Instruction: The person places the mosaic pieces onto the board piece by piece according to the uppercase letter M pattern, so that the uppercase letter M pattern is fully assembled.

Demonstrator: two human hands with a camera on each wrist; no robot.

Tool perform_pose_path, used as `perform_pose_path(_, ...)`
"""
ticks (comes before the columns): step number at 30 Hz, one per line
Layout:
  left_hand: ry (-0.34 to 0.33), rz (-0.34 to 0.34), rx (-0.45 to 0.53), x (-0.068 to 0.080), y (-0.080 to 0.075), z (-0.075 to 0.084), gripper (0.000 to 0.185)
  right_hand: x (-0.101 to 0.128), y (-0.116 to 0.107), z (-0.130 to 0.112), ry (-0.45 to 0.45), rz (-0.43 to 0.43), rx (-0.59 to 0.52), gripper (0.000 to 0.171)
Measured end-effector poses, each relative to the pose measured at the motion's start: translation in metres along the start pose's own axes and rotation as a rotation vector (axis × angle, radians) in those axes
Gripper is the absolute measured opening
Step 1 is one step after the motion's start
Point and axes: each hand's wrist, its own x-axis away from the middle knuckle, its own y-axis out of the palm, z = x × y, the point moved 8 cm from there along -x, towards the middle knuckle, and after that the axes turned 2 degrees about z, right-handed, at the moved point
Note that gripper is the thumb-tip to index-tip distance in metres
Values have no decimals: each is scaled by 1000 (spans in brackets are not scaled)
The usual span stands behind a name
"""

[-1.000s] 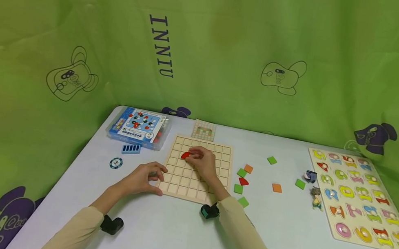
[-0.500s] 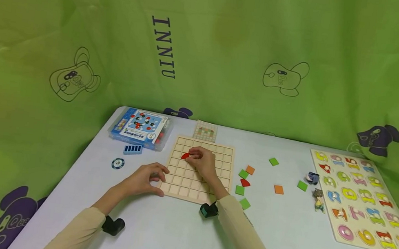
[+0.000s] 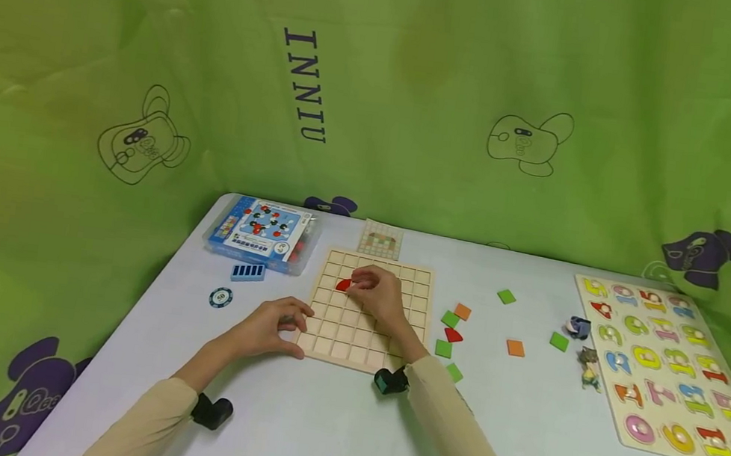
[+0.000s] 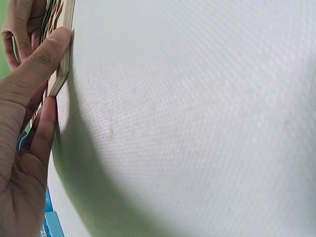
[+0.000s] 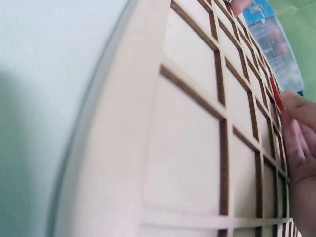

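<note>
To my right lies a wooden number puzzle board (image 3: pixel 674 368); a blue plastic game box (image 3: pixel 263 234) and a poker chip (image 3: pixel 221 297) sit left.

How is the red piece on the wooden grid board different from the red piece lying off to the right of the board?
The red piece on the grid board sits on the board, pinched by the right hand; the loose red piece lies on the table, untouched. The first is partly hidden by fingers; the second shows whole, among green and orange squares. Both are red, flat, with a curved edge.
</note>
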Motion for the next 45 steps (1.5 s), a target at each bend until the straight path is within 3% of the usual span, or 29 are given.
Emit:
perform_pose_path(7,10,5,-7,0,1,0,34,1,0,3,-2,-9,-181,38)
perform_pose_path(14,3,11,-3,-2,1,0,34,-2,1,4,-3,4,-156,35)
perform_pose_path(22,-1,11,0,-2,1,-1,33,-1,3,-8,-148,13,-110,31)
perform_pose_path(30,8,14,-1,-1,-1,0,33,-4,6,-1,-37,9,-72,36)
perform_pose_path(40,13,16,-16,-1,0,-1,33,-7,5,-1,-7,-30,-39,35)
perform_pose_path(45,4,18,-23,0,-1,-2,33,-7,3,3,10,-71,-112,37)
